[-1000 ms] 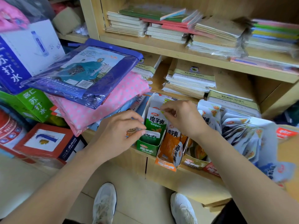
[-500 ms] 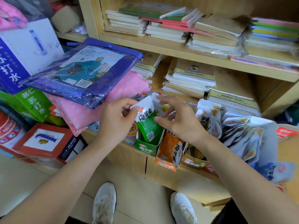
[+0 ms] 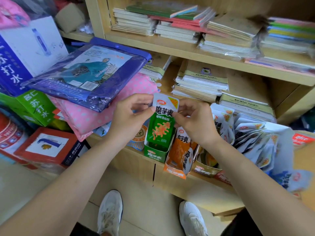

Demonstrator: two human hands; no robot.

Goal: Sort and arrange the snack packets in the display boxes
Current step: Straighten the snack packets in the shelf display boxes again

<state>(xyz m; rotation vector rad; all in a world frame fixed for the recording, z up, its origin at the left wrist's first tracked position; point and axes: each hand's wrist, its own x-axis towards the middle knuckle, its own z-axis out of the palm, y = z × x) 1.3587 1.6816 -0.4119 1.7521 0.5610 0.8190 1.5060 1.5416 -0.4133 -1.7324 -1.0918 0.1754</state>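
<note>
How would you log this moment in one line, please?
left hand, right hand: pinch green snack packet | packet: lower end in green display box

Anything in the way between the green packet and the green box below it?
Nothing visible. The lower end of the green packet is inside the open top of the green box; the left hand and right hand pinch its upper part. The orange box stands beside it, out of the path.
</note>
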